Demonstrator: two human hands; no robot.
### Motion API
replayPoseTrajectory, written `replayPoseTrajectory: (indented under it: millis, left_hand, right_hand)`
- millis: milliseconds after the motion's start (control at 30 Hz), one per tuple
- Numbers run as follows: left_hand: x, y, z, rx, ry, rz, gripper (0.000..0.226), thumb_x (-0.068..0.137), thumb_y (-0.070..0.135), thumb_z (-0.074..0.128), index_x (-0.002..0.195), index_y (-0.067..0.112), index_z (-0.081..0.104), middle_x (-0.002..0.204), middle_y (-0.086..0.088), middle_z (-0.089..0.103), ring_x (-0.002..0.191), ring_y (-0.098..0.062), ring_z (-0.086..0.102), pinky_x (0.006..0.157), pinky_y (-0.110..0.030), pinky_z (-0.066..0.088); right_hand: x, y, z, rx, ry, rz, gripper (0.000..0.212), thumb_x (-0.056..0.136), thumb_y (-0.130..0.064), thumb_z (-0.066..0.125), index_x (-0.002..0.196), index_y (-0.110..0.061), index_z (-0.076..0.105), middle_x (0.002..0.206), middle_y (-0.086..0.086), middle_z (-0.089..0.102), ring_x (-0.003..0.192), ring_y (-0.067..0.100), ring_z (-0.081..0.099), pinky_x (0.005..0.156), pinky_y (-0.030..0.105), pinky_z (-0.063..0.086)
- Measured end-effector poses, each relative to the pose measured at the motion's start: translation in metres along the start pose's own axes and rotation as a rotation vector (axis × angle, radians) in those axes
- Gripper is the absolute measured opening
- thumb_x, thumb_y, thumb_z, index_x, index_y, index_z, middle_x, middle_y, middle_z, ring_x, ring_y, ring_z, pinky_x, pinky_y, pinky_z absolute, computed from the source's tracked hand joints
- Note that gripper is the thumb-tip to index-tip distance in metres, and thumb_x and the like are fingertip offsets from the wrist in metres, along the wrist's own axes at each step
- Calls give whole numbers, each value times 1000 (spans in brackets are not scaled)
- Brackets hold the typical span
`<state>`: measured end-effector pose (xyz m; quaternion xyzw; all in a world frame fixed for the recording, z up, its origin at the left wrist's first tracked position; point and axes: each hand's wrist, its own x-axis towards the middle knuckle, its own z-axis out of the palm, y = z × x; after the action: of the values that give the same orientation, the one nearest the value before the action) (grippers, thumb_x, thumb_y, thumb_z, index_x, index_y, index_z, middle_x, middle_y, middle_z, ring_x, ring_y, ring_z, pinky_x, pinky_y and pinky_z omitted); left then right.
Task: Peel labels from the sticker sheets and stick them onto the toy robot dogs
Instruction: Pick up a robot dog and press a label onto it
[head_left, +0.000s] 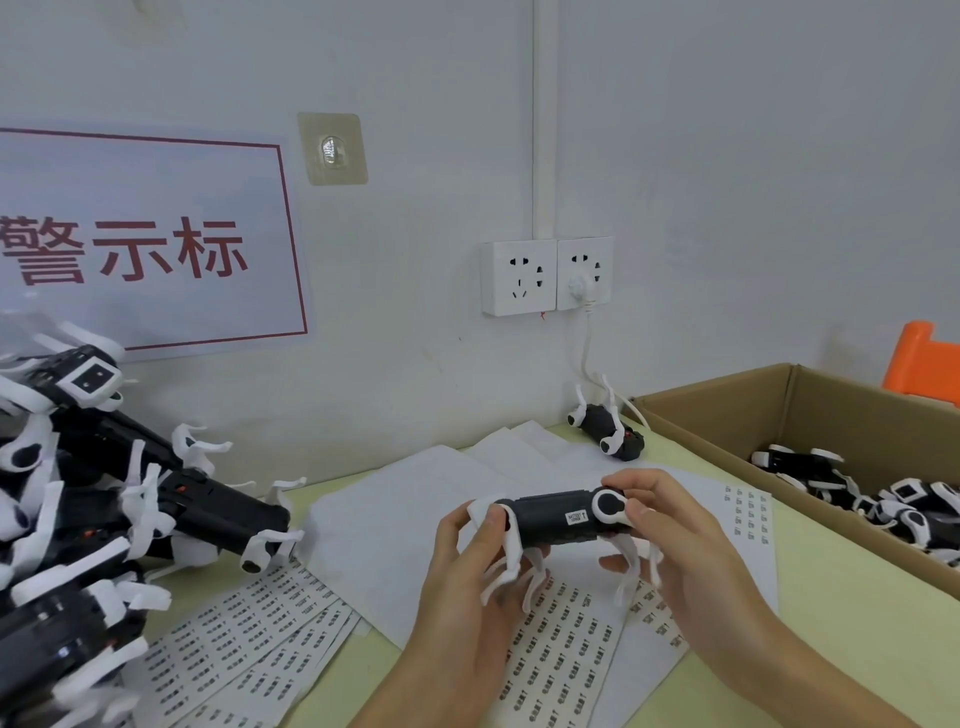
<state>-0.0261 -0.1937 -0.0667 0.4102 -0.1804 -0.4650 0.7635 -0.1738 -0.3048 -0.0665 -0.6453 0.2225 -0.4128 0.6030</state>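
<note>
Two wall sockets (546, 276), one box (779, 410) (dogs (558, 519) perhaps dozens)

dog pile (104, 519) crowding left, cardboard box (779, 410) walling right, sticker sheets (249, 634) between

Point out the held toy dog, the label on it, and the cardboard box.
Held toy dog (550, 522): head view, on its dark body.
Label (575, 517): head view, on the white sticker's middle.
Cardboard box (727, 431): head view, on its near inner wall.
</note>
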Motion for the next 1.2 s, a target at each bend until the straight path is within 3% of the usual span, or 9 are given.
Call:
replayPoseTrajectory:
  millis: [167, 400, 500, 600, 767, 900, 967, 1100, 1200]
  left_hand:
    - [0, 1, 3, -18, -12, -11, 61, 71, 40, 71, 123, 13, 56, 97, -15, 75, 81, -31, 72, 63, -36, 58]
    - [1, -1, 1, 17, 1, 12, 62, 72, 40, 72, 124, 11, 57, 97, -18, 72, 78, -31, 65, 62, -37, 54]
    - [3, -3, 2, 30, 12, 1, 48, 80, 43, 65, 118, 13, 65, 101, -18, 75, 81, -31, 72, 69, -41, 57]
    - [1, -7, 8, 123, 42, 15, 23, 97, 45, 51, 111, 31, 63, 100, -11, 77, 91, -25, 75, 78, -43, 58]
    - [-10, -24, 10, 923, -244, 520, 44, 91, -4, 51, 82, 32, 75, 84, 6, 75, 76, -9, 73, 73, -32, 61]
    - [-6, -22, 6, 1431, -362, 1154, 27, 73, 14, 47, 64, 20, 72, 70, 14, 66, 60, -1, 60, 48, -18, 50]
    - [0, -17, -2, 1469, -231, 1139, 28, 76, 16, 47, 66, 18, 72, 71, 12, 66, 63, 0, 57, 47, -17, 48]
    - [15, -15, -17, 1430, 16, 972, 33, 76, -17, 64, 66, 13, 74, 66, 12, 64, 77, -5, 54, 55, -19, 43]
    - [14, -16, -15, 1517, -34, 893, 40, 60, -26, 76, 66, 14, 74, 67, 11, 67, 78, -4, 54, 53, -18, 41]
  right_hand:
    - [2, -5, -8, -55, -137, 65, 25, 76, -37, 64, 99, -26, 67, 106, 7, 63, 92, 30, 67, 72, 35, 55]
    - [2, -21, -16, -129, -307, 159, 35, 84, -42, 64, 114, -25, 72, 110, 10, 71, 96, 37, 70, 80, 38, 58]
    - [5, -21, -17, -95, -243, 227, 35, 87, -35, 65, 113, -14, 73, 108, 25, 69, 89, 43, 70, 83, 48, 58]
    - [11, -21, -23, 184, 11, 377, 41, 86, -29, 67, 117, -3, 65, 98, 32, 62, 79, 46, 65, 64, 45, 60]
    - [20, -23, -39, 475, 333, 310, 21, 99, -27, 57, 107, -9, 62, 97, 25, 64, 69, 35, 69, 63, 43, 60]
    - [28, -28, -67, 650, 488, 319, 28, 98, -30, 59, 111, -5, 57, 110, 22, 60, 80, 42, 67, 53, 34, 59]
    - [31, -29, -87, 730, 555, 248, 32, 102, -31, 55, 120, -4, 54, 119, 21, 61, 84, 38, 68, 57, 34, 60]
    - [33, -28, -127, 627, 568, 18, 35, 105, -25, 48, 136, -9, 57, 143, 8, 54, 122, 31, 61, 99, 38, 52]
    - [31, -22, -135, 280, 408, 59, 37, 105, -19, 42, 104, -4, 75, 130, 9, 67, 118, 27, 64, 91, 40, 49]
